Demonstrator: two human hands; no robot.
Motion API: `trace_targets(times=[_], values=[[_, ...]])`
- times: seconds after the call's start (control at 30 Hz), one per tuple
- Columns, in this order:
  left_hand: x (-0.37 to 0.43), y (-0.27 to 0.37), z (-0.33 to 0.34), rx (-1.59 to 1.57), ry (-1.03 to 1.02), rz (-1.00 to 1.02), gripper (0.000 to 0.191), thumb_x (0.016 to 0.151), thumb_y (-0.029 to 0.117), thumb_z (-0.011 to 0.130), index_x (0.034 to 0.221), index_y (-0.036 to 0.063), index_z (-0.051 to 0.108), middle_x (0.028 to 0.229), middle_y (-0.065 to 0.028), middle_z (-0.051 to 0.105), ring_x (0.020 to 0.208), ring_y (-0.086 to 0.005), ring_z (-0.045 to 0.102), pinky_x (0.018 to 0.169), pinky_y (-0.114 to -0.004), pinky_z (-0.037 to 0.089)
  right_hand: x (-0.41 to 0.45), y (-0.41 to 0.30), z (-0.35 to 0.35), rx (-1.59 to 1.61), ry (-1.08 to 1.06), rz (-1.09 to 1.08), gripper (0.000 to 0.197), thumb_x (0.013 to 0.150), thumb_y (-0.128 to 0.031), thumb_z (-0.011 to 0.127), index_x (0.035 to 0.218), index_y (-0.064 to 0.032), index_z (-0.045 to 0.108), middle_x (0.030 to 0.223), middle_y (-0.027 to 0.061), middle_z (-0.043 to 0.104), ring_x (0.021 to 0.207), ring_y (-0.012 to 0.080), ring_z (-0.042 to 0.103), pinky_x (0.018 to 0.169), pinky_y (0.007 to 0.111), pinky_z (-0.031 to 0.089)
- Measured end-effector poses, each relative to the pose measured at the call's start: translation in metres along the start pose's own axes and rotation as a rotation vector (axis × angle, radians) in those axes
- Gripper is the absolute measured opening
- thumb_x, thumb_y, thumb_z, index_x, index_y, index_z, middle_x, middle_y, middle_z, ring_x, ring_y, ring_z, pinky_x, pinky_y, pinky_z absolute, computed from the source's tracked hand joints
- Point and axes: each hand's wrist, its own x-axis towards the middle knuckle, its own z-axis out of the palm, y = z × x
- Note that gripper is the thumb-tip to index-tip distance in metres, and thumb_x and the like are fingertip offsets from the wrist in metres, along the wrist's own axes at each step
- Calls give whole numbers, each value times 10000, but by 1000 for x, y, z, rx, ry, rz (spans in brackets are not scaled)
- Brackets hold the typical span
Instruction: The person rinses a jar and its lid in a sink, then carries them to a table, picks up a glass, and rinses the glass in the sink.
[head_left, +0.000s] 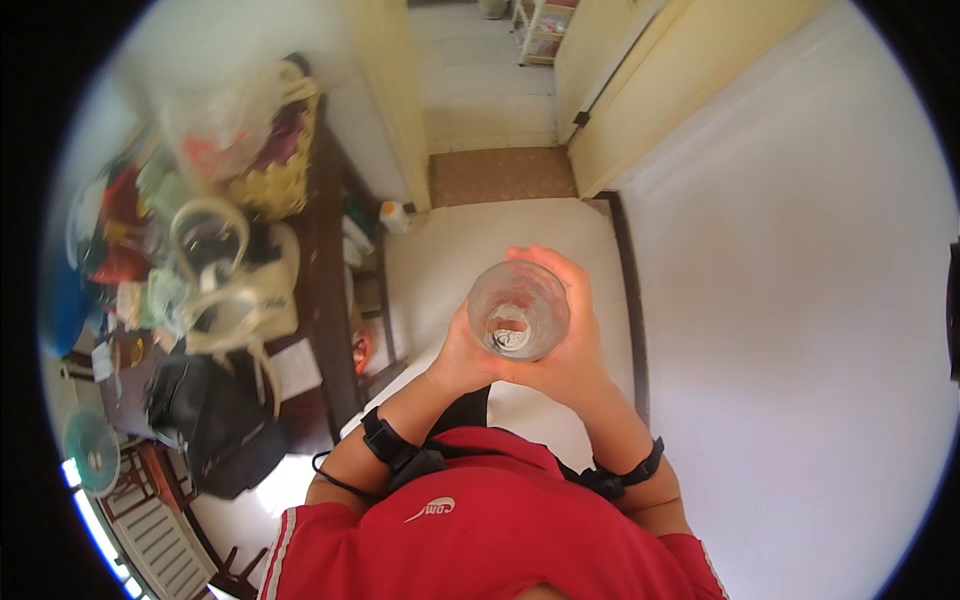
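Both hands hold a clear glass vessel (519, 309) upright in front of my chest, its round mouth turned up towards me. My left hand (463, 352) wraps the left side of the vessel. On its right side is my right hand (574, 330), with fingers curled around the far side. The hands meet or nearly meet at the near side. Through the mouth the vessel's bottom shows; whether anything lies in it I cannot tell.
To the left a dark wooden table (319, 277) bears a cream handbag (262, 307), a black backpack (225, 420), a yellow woven basket (277, 176) and plastic bags. Ahead is a doorway with a brown threshold (501, 174). A white wall (780, 300) stands at the right.
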Motion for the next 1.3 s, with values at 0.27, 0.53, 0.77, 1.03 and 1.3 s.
trace_targets(times=[0.27, 0.53, 0.77, 1.03, 1.3], values=[[187, 16, -19, 72, -160, 40, 838, 609, 90, 839, 1309, 90, 378, 1255, -80, 462, 1148, -224, 468, 884, -402, 455, 130, 21, -121, -280, -39, 72, 628, 700, -82, 764, 1257, -31, 478, 1136, 112, 587, 1031, 219, 578, 892, 348, 458], [351, 43, -49, -517, -186, -299, 762, 754, 444, 701, 1327, 88, 349, 1237, -177, 499, 1138, -342, 514, 890, -472, 462, 296, 54, -199, -351, -146, 64, 284, 784, -46, 679, 1058, -14, 610, 970, 98, 637, 901, 196, 605, 817, 307, 466], [526, 50, -96, -425, -99, -106, 797, 788, 483, 661, 1379, 87, 301, 1309, -163, 443, 1188, -349, 470, 887, -478, 466, 474, 92, -262, -406, -327, 49, 288, 782, -62, 692, 1055, -18, 608, 968, 96, 624, 905, 212, 605, 813, 296, 467], [688, 90, -152, -147, 217, 108, 619, 894, 269, 596, 1382, 33, 297, 1327, -89, 433, 1218, -202, 414, 1004, -347, 355, 718, 126, -213, 150, -442, 96, 794, 750, -184, 753, 1385, -42, 297, 1351, 108, 397, 1202, 242, 442, 962, 373, 390], [831, 152, -230, -27, 372, -44, 432, 986, 313, 386, 1350, 89, 326, 1304, -57, 417, 1170, -164, 426, 911, -332, 409, 889, 182, -168, 329, -166, 128, 839, 762, -269, 763, 1378, -2, 260, 1227, 125, 492, 1102, 186, 498, 955, 351, 402]])
